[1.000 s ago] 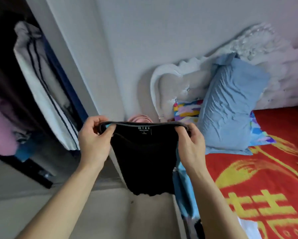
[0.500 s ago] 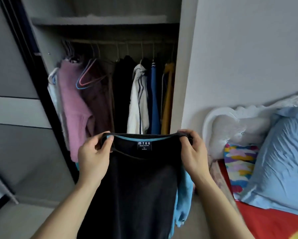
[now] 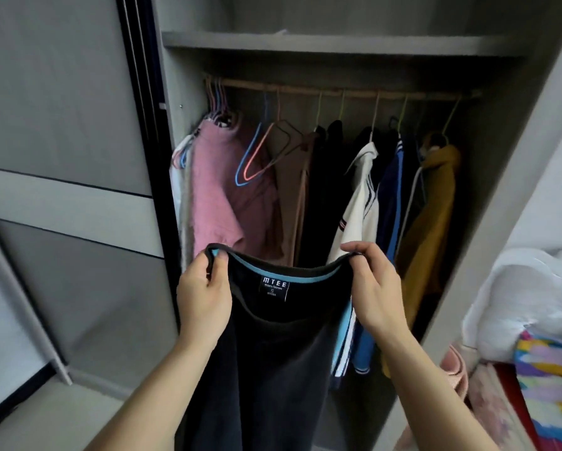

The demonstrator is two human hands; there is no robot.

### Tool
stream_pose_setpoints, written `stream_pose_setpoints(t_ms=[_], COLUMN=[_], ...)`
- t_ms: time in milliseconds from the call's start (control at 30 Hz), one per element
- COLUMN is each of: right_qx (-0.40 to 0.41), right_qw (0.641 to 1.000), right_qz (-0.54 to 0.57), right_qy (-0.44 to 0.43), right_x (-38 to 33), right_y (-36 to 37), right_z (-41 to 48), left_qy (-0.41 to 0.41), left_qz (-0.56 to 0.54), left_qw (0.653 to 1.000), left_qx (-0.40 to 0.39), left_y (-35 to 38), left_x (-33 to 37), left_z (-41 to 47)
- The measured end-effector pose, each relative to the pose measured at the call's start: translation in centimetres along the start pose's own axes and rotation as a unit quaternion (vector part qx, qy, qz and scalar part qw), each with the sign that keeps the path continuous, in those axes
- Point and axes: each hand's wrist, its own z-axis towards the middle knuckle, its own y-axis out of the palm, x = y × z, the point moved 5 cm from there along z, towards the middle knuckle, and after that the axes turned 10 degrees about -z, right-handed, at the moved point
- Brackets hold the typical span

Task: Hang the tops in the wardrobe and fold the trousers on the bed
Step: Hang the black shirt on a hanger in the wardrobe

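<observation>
A black top (image 3: 273, 353) with a blue-lined collar and an MTEE label hangs in front of me, held up by its neckline. My left hand (image 3: 204, 301) pinches the collar's left end and my right hand (image 3: 375, 288) pinches its right end. Behind it the open wardrobe (image 3: 500, 222) shows a wooden rail (image 3: 338, 92) with several tops on hangers. Empty blue and pink hangers (image 3: 256, 157) dangle beside a pink top (image 3: 214, 196). No hanger is in the black top.
A grey sliding door (image 3: 71, 190) stands at the left. A shelf (image 3: 338, 43) runs above the rail. At the right lie a white headboard (image 3: 517, 294), a colourful pillow (image 3: 549, 369) and the bed's edge (image 3: 500, 411).
The view has swung from the bed and pillows to the wardrobe and come closer. Both hands still hold the black top by its collar, now in front of the hanging clothes.
</observation>
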Motion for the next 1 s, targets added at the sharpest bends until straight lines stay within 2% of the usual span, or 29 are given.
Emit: stream_pose_setpoints(t_ms=[133, 300, 433, 600, 700, 800, 867, 1000], right_qx=[-0.056, -0.074, -0.094, -0.148, -0.116, -0.026, 0.002, -0.004], right_qw=[0.998, 0.996, 0.989, 0.969, 0.959, 0.975, 0.981, 0.976], right_qz=[-0.009, -0.053, -0.114, -0.199, -0.26, -0.22, -0.196, -0.207], right_qy=[-0.011, 0.002, 0.023, 0.006, -0.008, -0.027, 0.0, 0.07], right_x=[1.4, 2.4, 3.7, 3.4, 2.4, 0.2, -1.2, -2.5], right_y=[6.4, 13.2, 16.6, 20.6, 22.9, 24.7, 26.0, 29.0], right_z=[5.9, 14.0, 19.2, 23.6, 25.9, 28.4, 30.3, 32.9], left_qy=[0.015, 0.061, 0.06, 0.064, 0.049, 0.051, 0.058, 0.07], left_qz=[0.028, 0.096, 0.082, 0.063, 0.045, 0.022, 0.013, -0.042], left_qw=[0.999, 0.993, 0.995, 0.996, 0.997, 0.996, 0.994, 0.984], left_qx=[-0.005, -0.005, 0.014, -0.018, -0.036, -0.063, -0.09, -0.16], left_y=[2.0, 4.7, 5.9, 7.9, 8.7, 9.6, 10.2, 10.9], left_x=[-2.2, -2.6, -4.5, -7.6, -9.4, -11.2, -12.2, -13.4], left_z=[6.0, 14.8, 20.4, 25.0, 27.9, 30.5, 31.9, 33.7])
